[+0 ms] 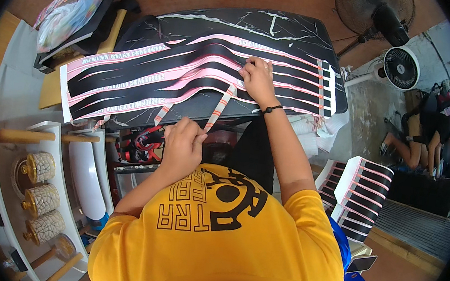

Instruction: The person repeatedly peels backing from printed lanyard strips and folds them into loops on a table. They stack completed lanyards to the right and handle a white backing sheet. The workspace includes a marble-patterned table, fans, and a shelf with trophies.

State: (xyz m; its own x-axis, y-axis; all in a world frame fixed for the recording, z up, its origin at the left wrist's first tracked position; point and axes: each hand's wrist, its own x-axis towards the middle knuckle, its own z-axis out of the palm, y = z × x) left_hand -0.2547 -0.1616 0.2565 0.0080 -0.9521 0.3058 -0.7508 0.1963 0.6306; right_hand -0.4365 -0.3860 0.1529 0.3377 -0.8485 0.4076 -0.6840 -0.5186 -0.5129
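Observation:
A long printed sheet (192, 72) with black, pink and white bands lies across the dark marble-patterned table, rippled in its middle. My right hand (258, 80), with a dark bead bracelet at the wrist, has its fingers bent and gripping the sheet right of the ripple. A pale tape strip (220, 109) with orange marks hangs from the sheet's near edge down to my left hand (183, 143). Those fingers are curled in, closed about the strip's lower end. Another tape strip (163, 114) hangs farther left. Across the sheet's right end runs a similar tape (320, 88).
Banded sheets (363, 197) are stacked at my right. Two fans (401, 68) stand at the back right. A white shelf (64, 179) with patterned jars is on my left. A plastic bag (74, 17) sits far left. Another person (423, 132) is at the far right.

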